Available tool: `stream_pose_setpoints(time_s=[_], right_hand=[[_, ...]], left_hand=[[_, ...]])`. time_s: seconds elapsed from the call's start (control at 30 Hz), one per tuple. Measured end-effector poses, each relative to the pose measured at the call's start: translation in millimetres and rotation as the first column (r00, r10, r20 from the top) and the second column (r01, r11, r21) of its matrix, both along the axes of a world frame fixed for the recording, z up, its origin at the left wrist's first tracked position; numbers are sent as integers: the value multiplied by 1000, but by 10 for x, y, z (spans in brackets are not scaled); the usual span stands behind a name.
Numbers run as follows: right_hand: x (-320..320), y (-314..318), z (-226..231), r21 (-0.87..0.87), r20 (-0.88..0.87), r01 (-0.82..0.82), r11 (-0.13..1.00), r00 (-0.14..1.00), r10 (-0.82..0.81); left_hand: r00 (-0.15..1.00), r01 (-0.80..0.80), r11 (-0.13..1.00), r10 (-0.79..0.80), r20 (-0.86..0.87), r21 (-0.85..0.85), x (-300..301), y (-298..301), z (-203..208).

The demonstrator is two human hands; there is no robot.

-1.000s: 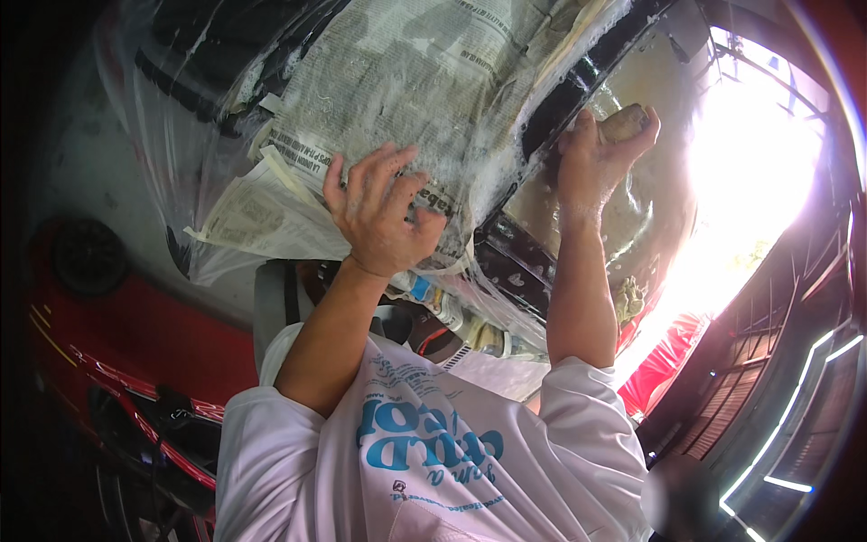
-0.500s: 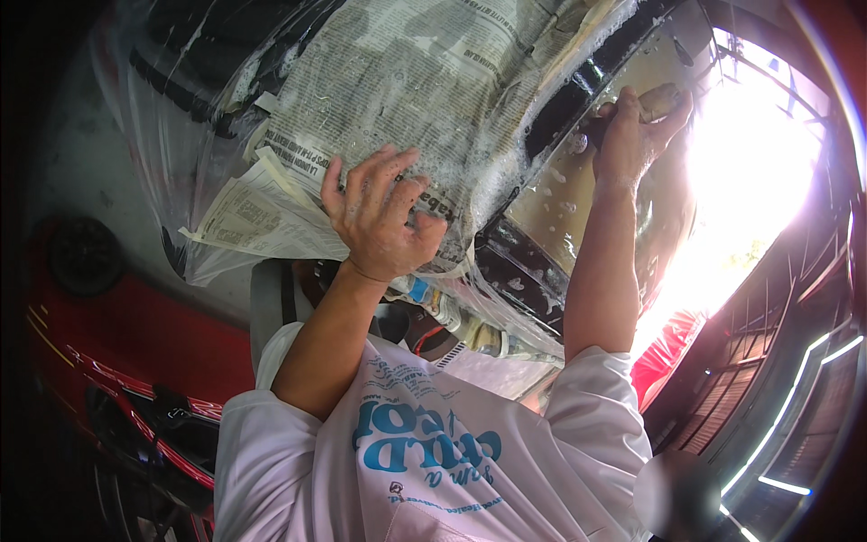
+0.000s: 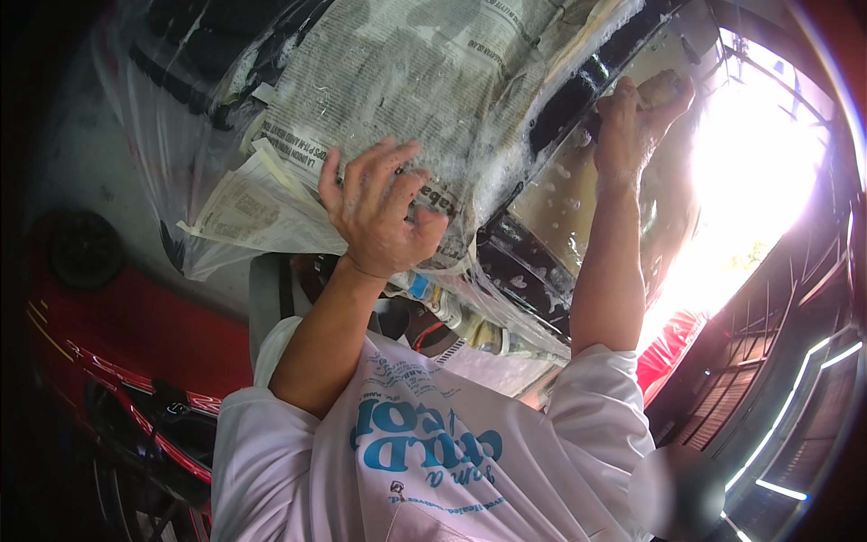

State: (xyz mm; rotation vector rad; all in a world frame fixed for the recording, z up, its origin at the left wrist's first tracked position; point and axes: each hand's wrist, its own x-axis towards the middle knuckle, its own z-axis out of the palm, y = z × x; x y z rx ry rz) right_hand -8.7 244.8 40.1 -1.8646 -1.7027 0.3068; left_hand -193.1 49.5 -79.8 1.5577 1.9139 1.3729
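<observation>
My left hand [image 3: 384, 212] has its fingers spread and rests against wet newspaper [image 3: 397, 99] that covers part of a car under clear film. Soap suds cling to this paper near the fingers. Farther right, my right hand [image 3: 628, 135] is closed around a small greyish-tan pad [image 3: 662, 90], whose exact kind I cannot make out. It is over a wet, tan car panel [image 3: 551, 203] with foam spots and black borders. The palm side and the pad's underside are hidden.
Clear plastic sheeting [image 3: 153, 181] drapes on the left. A red car [image 3: 172, 334] stands at lower left, near a dark wheel [image 3: 84, 248]. Bright light floods in from the right, beside a dark slatted wall [image 3: 745, 352]. Something red [image 3: 668, 348] lies beyond my right arm.
My right hand has shifted slightly up along the panel with the pad. The left hand stays in nearly the same place on the newspaper.
</observation>
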Motion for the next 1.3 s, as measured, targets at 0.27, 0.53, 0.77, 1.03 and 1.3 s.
stream_pose_setpoints(time_s=[0.27,0.53,0.77,1.03,1.3], right_hand=[[48,-173,-71,-29,-29,-19,999,999,18],[8,-119,72,-99,-366,135,986,916,-163],[-2,-25,3,-36,-107,84,996,990,-88],[7,19,4,-1,83,-9,1000,997,9],[34,-48,-49,-38,-21,11,999,1000,-11]], left_hand=[[1000,21,1000,-21,-5,4,-10,-5,-11],[1000,3,1000,-3,-2,2,9,-4,-12],[1000,16,1000,-16,-3,-6,-4,-16,-9],[1000,-9,1000,9,-11,6,10,5,-12],[1000,-13,1000,13,-6,22,12,10,-13]])
